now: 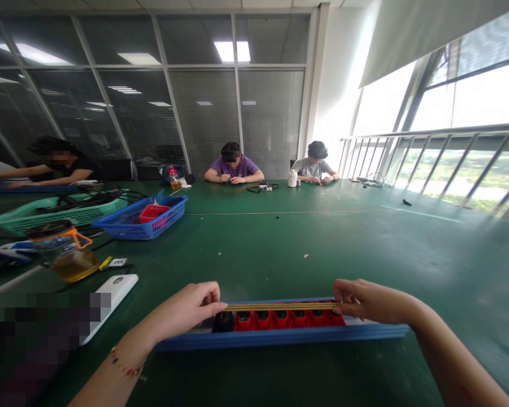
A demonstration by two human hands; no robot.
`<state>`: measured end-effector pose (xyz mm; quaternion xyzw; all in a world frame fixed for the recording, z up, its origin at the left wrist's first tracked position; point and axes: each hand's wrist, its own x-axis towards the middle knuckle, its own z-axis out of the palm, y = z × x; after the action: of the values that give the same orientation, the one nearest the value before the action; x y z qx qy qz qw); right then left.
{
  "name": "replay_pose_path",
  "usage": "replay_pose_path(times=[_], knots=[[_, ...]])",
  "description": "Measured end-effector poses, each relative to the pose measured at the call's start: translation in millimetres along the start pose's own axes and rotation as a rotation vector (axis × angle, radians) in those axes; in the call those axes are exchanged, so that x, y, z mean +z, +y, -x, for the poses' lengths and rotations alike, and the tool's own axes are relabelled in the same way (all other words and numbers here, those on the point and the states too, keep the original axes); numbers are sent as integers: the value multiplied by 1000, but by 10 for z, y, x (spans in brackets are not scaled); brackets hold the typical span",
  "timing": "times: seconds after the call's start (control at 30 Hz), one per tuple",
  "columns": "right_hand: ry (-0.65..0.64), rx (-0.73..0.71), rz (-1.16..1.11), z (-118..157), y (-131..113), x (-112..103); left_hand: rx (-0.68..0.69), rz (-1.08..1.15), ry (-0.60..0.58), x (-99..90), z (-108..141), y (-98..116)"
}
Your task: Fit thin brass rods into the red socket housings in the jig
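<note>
My left hand point(190, 305) and my right hand point(367, 299) pinch opposite ends of a few thin tan sticks point(280, 307), which lie level between them. Below the sticks is a long blue tray point(284, 338) on the table. In the tray stands a row of several small red bins point(282, 322) with dark contents that I cannot make out. A black block-like piece point(223, 322) sits at the left end of that row. Whitish parts show at both ends of the tray, partly hidden by my hands.
On the green table point(343, 243), a blue basket point(165, 223) holds a red box; behind it is a teal basket point(12, 221). Left of me are a jar of amber liquid point(74, 265) and a white device point(114, 291). Several people sit across the table, near a white bottle point(292, 179).
</note>
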<state>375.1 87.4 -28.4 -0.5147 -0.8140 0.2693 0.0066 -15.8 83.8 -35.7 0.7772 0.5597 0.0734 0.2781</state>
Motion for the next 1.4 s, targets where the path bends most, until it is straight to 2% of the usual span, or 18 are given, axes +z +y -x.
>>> replay_pose_path(times=[0.13,0.4,0.57,0.7,0.77,0.93,1.03,1.1,1.2,1.4], knots=[[5,-5,8,-3,9,-2,-1,9,-45,-12,7,29],[-1,-28,7,-4,-39,-19,38,-85,-31,-107,-30,-22],[11,-64,-19,-29,-47,4,109,-203,107,-156,22,51],[6,-94,-42,-43,-65,12,228,-247,173,-159,77,171],[12,-98,-39,-40,-72,7,285,-290,258,-178,109,196],[42,-63,-29,8,-24,-36,345,-454,558,-333,189,79],[85,-21,-33,49,44,-67,314,-478,641,-411,156,-51],[112,-7,-40,69,73,-82,280,-448,627,-410,69,-128],[121,-18,-41,83,55,-96,243,-379,528,-327,-136,-212],[125,-215,18,39,-154,-87,162,-303,362,-43,-549,-306]])
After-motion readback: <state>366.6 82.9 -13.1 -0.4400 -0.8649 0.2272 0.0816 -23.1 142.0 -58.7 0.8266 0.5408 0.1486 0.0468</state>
